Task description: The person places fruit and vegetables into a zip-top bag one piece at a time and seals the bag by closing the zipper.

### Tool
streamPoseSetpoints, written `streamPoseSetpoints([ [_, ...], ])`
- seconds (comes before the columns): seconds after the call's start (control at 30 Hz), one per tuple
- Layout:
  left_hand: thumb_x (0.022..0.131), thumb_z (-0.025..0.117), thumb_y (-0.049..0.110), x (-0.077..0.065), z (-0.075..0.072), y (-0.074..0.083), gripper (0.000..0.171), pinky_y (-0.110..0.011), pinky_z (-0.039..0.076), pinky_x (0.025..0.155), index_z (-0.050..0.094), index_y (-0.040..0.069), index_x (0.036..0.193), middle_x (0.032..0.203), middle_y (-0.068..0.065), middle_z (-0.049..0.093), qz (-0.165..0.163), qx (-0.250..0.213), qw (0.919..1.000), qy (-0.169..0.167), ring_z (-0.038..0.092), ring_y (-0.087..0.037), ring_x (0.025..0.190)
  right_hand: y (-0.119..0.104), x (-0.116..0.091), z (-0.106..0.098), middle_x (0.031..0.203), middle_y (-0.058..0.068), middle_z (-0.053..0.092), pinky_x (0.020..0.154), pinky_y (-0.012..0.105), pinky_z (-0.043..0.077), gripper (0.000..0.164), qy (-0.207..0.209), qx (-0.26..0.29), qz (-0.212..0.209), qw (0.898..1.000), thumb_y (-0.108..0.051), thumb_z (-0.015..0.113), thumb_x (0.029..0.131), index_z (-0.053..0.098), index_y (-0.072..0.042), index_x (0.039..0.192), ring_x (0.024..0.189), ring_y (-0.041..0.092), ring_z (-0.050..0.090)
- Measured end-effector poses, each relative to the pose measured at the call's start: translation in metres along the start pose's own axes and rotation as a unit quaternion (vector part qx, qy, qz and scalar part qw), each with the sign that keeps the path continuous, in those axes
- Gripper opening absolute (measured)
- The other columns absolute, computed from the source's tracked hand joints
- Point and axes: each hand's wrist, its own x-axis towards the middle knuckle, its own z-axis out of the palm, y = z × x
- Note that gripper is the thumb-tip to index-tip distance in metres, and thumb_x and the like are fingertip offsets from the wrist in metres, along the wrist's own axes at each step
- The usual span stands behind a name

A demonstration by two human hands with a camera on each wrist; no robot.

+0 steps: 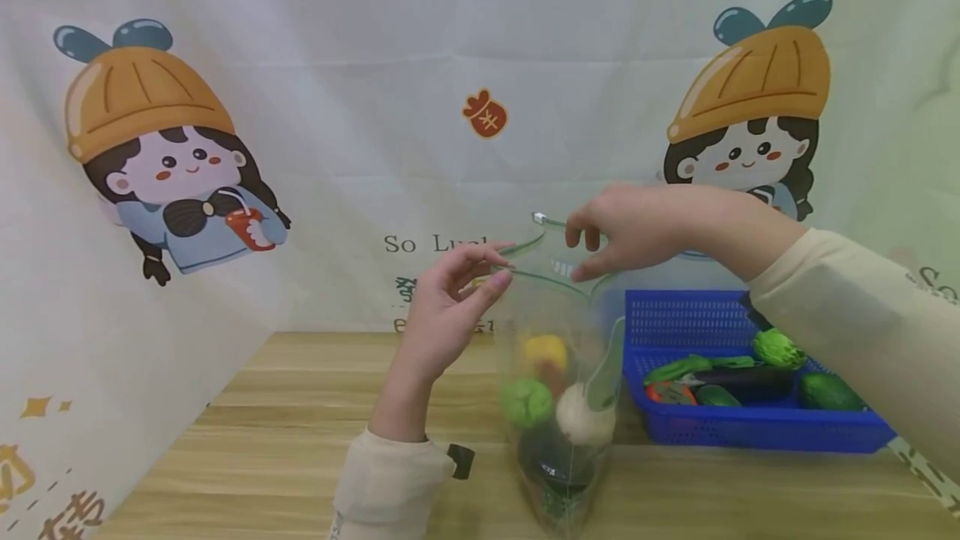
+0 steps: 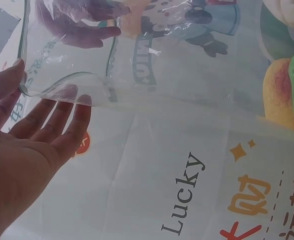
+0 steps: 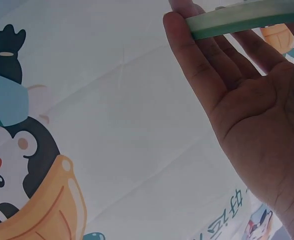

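Observation:
A clear plastic zip bag [image 1: 525,307] with a green-edged mouth hangs upright, its mouth spread apart. My left hand [image 1: 442,319] pinches the left side of the rim between thumb and fingers. On the opposite side, my right hand [image 1: 645,227] grips the rim, and the green zip strip [image 3: 246,19] runs between its fingers and thumb in the right wrist view. Through the plastic show a yellow-and-red fruit [image 1: 546,352], a green pepper-like vegetable [image 1: 527,402], a whitish round vegetable [image 1: 581,419] and a dark purple one [image 1: 553,461] lower down. A small white slider [image 1: 538,217] sits on the zip.
Right of the bag, a blue plastic basket [image 1: 765,432] holds several vegetables, among them a long dark eggplant [image 1: 750,382] and a green one [image 1: 828,392]. My right forearm reaches over it. A printed cloth [image 1: 360,123] hangs behind the wooden table [image 1: 300,432].

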Motion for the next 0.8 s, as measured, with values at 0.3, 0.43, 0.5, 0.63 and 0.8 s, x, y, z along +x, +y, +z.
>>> streamPoseSetpoints([
  [0.3,0.104,0.068,0.01,-0.001,0.0,-0.001,0.012,-0.033,0.061,0.099,0.066,0.003,0.113,0.145,-0.007,0.068,-0.003,0.001,1.0,-0.001,0.068,-0.022,0.127,0.005,-0.001,0.004,0.117,0.008,0.075,0.092,0.046,0.06,0.034,0.041,-0.002,-0.022,0.999,-0.034,0.067,0.106,0.07,-0.01,0.13,0.104,0.022,0.071],
  [0.43,0.105,0.068,0.01,0.0,-0.001,-0.001,0.012,-0.033,0.062,0.098,0.066,0.003,0.113,0.144,-0.006,0.068,0.0,0.0,1.0,-0.003,0.068,-0.02,0.126,0.011,-0.001,0.004,0.119,0.011,0.074,0.089,0.046,0.06,0.03,0.08,0.002,-0.015,0.997,-0.018,0.058,0.109,0.064,-0.008,0.137,0.103,0.023,0.072],
  [0.5,0.105,0.068,0.01,0.0,-0.001,-0.001,0.012,-0.033,0.062,0.098,0.065,0.003,0.113,0.144,-0.006,0.068,0.002,0.0,1.0,-0.004,0.068,-0.02,0.126,0.016,0.0,0.005,0.114,0.012,0.073,0.079,0.044,0.058,0.032,0.085,0.012,0.003,0.996,-0.011,0.051,0.111,0.059,-0.008,0.142,0.092,0.023,0.07],
  [0.63,0.104,0.068,0.01,0.0,0.0,-0.001,0.011,-0.034,0.061,0.1,0.066,0.003,0.113,0.144,-0.006,0.068,0.001,0.003,1.0,-0.003,0.068,-0.019,0.125,0.034,0.001,0.011,0.112,0.014,0.072,0.07,0.038,0.052,0.035,0.082,0.021,0.031,0.996,-0.004,0.043,0.109,0.059,-0.005,0.14,0.081,0.021,0.063],
  [0.8,0.104,0.069,0.01,0.0,0.001,0.0,0.012,-0.035,0.062,0.1,0.066,0.003,0.113,0.145,-0.006,0.068,-0.001,0.005,1.0,-0.003,0.068,-0.021,0.126,0.059,0.003,0.031,0.107,0.014,0.075,0.073,0.04,0.056,0.025,0.07,-0.013,0.023,0.997,0.001,0.051,0.103,0.069,0.0,0.12,0.083,0.02,0.066],
])
